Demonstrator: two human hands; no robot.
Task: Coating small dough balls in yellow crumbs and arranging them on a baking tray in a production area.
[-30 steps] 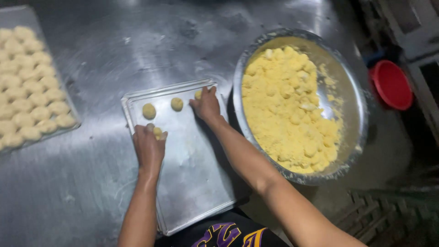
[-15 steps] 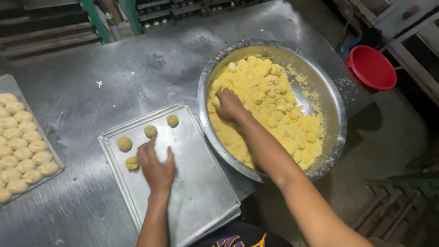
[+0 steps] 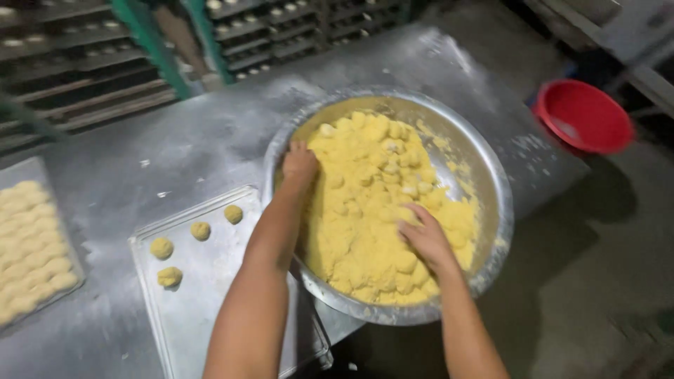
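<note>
While both hands (image 3: 300,163) (image 3: 425,237) dig dough (image 3: 372,203), flour dusts the steel table (image 3: 203,140).

Tray (image 3: 210,316) left of dough bowl (image 3: 491,175)

Bakery kitchen; steel table (image 3: 175,147); tray racks (image 3: 84,63); dough bowl (image 3: 491,175)

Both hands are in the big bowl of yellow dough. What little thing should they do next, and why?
Probably pinch off a small lump. Both the left hand and right hand rest in the yellow dough in the bowl, and the tray beside it holds only four dough balls.
</note>
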